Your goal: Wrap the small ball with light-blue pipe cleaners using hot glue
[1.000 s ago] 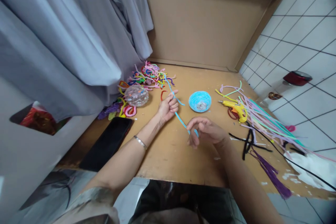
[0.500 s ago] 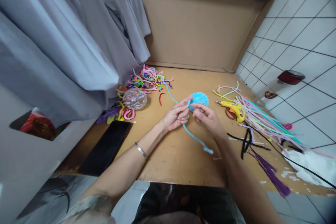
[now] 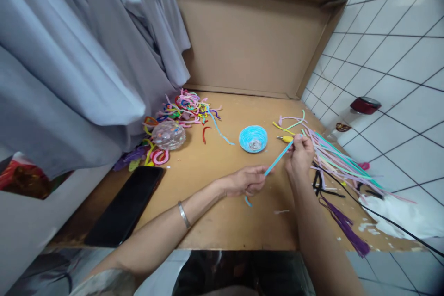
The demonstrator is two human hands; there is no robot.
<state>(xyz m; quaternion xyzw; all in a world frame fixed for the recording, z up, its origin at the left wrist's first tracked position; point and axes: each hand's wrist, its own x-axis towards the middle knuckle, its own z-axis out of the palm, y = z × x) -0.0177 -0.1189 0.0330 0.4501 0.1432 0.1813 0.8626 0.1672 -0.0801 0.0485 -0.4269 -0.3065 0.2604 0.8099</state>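
A light blue pipe cleaner (image 3: 278, 159) stretches straight between my two hands above the table. My left hand (image 3: 247, 181) pinches its lower part, and a short blue end hangs below the fingers. My right hand (image 3: 301, 151), its fingers closed, grips the upper end. Behind the hands a round blue coiled piece (image 3: 250, 136) lies on the table, with a pale shiny patch showing in it. Just past my right hand is a yellow glue gun (image 3: 287, 138), mostly covered by that hand. Another loose blue pipe cleaner (image 3: 219, 128) lies to the left of the coil.
Left: a tangle of coloured pipe cleaners (image 3: 189, 105), a clear faceted ball (image 3: 169, 136) and a black phone (image 3: 125, 206). Right: straight pipe cleaners (image 3: 342, 159), a purple tassel (image 3: 347, 229), white tissue (image 3: 398, 217) and a red-lidded jar (image 3: 364, 105). A cardboard panel (image 3: 243, 41) stands behind.
The blue coil now lies free of my fingers. My right hand has moved right, toward the glue gun, drawing the pipe cleaner taut; my left hand sits lower. The camera view has shifted slightly.
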